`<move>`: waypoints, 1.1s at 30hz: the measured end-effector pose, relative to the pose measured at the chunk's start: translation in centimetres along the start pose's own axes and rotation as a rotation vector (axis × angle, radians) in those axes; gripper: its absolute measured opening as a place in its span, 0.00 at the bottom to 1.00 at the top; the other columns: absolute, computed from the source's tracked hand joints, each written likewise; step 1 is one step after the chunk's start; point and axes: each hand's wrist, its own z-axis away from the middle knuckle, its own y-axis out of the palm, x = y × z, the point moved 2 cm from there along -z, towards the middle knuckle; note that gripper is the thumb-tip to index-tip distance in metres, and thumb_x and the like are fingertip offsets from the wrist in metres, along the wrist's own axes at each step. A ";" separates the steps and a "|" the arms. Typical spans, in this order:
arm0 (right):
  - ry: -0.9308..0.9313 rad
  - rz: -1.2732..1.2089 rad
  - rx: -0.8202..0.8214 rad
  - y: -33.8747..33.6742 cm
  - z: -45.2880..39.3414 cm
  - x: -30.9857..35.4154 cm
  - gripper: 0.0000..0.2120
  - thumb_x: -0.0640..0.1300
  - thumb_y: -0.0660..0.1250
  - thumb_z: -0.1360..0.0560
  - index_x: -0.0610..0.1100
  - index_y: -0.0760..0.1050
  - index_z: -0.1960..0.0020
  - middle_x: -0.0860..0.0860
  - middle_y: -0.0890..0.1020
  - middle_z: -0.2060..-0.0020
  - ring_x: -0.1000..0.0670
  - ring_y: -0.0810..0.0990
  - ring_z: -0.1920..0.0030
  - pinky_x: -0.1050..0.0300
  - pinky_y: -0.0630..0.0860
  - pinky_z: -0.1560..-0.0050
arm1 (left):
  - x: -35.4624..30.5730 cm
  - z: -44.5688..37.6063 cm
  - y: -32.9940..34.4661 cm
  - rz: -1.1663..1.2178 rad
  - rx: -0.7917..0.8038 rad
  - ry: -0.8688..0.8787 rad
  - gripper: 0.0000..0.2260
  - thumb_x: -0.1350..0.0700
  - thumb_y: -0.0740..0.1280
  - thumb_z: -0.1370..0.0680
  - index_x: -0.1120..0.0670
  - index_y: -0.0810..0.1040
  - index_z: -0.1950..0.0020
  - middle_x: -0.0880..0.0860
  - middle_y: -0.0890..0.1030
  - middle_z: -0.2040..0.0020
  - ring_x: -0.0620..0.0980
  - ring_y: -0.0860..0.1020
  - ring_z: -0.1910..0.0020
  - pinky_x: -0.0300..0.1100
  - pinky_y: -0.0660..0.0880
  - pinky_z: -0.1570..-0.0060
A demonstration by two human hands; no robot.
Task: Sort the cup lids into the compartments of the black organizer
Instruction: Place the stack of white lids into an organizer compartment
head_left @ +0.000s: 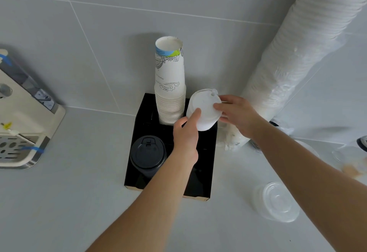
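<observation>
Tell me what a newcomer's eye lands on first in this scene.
First, the white lid, held by the left hand and right hand over the black organizer, above its back right corner. Next, the tall stack of paper cups rising from the organizer's back and the black lids at its front left. Along the right, a long sleeve of white lids leans against the tiled wall.

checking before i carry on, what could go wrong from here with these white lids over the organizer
The white lids, pinched at their edges by the left hand and right hand, are tilted over the black organizer; a loose grip could let some slide out.

The tall stack of paper cups stands right beside them, so a nudge might tip it.

The right forearm passes close to the clear lids on the counter and could sweep them.
</observation>
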 end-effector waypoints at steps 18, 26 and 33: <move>0.042 0.081 -0.157 1.0 -2.3 -1.7 0.04 0.48 0.72 0.28 0.51 0.84 0.53 0.50 0.87 0.52 0.46 0.85 0.49 0.47 0.81 0.41 | -0.6 -3.7 1.9 -0.058 -0.050 0.010 0.12 0.46 0.68 0.25 0.51 0.78 0.46 0.51 0.81 0.44 0.51 0.78 0.44 0.42 0.72 0.49; -0.075 0.503 -0.205 1.8 -1.3 -2.3 0.20 0.52 0.67 0.22 0.48 0.78 0.32 0.51 0.82 0.37 0.47 0.79 0.36 0.59 0.71 0.41 | -1.7 -3.5 1.6 -0.362 -0.092 0.073 0.05 0.59 0.61 0.21 0.59 0.74 0.49 0.51 0.71 0.61 0.50 0.70 0.63 0.41 0.68 0.63; -0.102 0.673 -0.174 2.8 -0.6 -3.0 0.23 0.49 0.66 0.21 0.48 0.72 0.26 0.49 0.80 0.33 0.46 0.78 0.35 0.62 0.68 0.43 | -1.8 -3.0 1.7 -0.376 -0.050 0.007 0.14 0.58 0.63 0.22 0.61 0.75 0.38 0.55 0.76 0.49 0.48 0.73 0.59 0.40 0.68 0.64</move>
